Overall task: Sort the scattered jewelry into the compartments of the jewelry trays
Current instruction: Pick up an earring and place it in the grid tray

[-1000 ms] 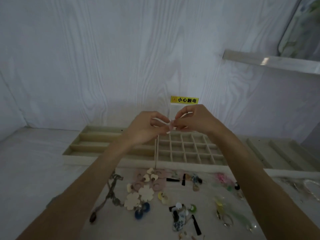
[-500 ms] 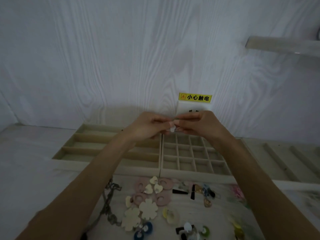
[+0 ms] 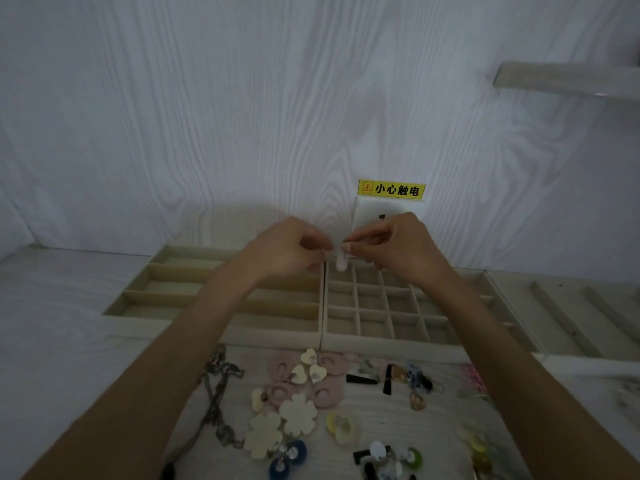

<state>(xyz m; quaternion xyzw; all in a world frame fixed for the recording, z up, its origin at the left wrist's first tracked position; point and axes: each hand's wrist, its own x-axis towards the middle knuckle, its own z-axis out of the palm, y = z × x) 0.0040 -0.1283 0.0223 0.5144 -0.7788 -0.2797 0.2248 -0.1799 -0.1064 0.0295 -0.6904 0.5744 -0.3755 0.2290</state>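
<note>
Both hands are raised above the back of the trays. My left hand (image 3: 287,247) and my right hand (image 3: 391,244) meet fingertip to fingertip and pinch a small pale earring (image 3: 341,262) that hangs between them. Below lies a beige tray with long slots (image 3: 221,329) on the left and a beige grid tray (image 3: 391,342) with small square cells on the right. Scattered jewelry lies in front: pink rings (image 3: 327,393), cream flower pieces (image 3: 298,414), a grey chain necklace (image 3: 218,386), blue earrings (image 3: 287,460), black bars (image 3: 362,379).
A third tray (image 3: 571,323) with long ridges lies at the right. A white socket box with a yellow warning label (image 3: 391,189) stands on the wall behind my hands. A shelf (image 3: 568,79) juts out at the upper right. More small earrings (image 3: 481,445) lie at the lower right.
The view has tilted up and left, so the trays and jewelry sit further right and lower. My hands stay together; the pale earring now hangs lower between the fingertips.
</note>
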